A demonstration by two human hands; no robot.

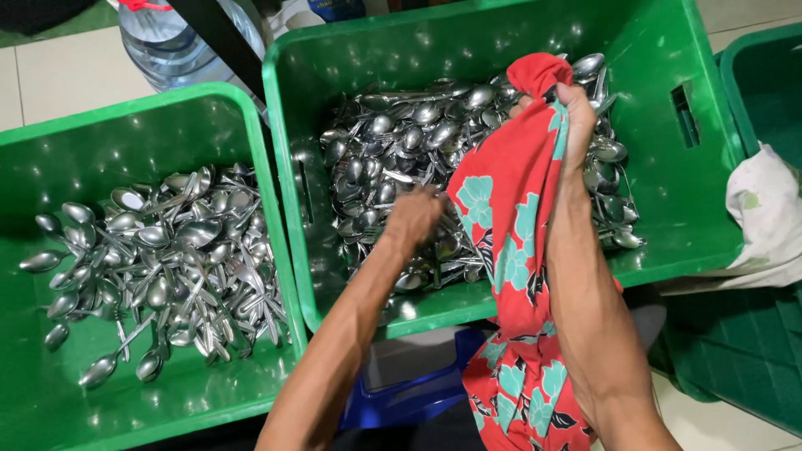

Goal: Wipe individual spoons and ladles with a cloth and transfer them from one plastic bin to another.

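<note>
A pale tiled floor [58,79] carries two green plastic crates [276,167] side by side, each heaped with steel spoons [159,259]. A clear water bottle [171,46] stands behind them, and a third green crate [764,75] sits at the right.

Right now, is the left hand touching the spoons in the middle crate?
Touching. In the head view the left hand reaches down into the pile of spoons in the middle crate, its fingers buried among them with no gap visible.

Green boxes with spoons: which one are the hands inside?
The middle green crate. The left hand digs into its spoon pile and the right hand holds a red flowered cloth over it. The left green crate has no hands.
</note>
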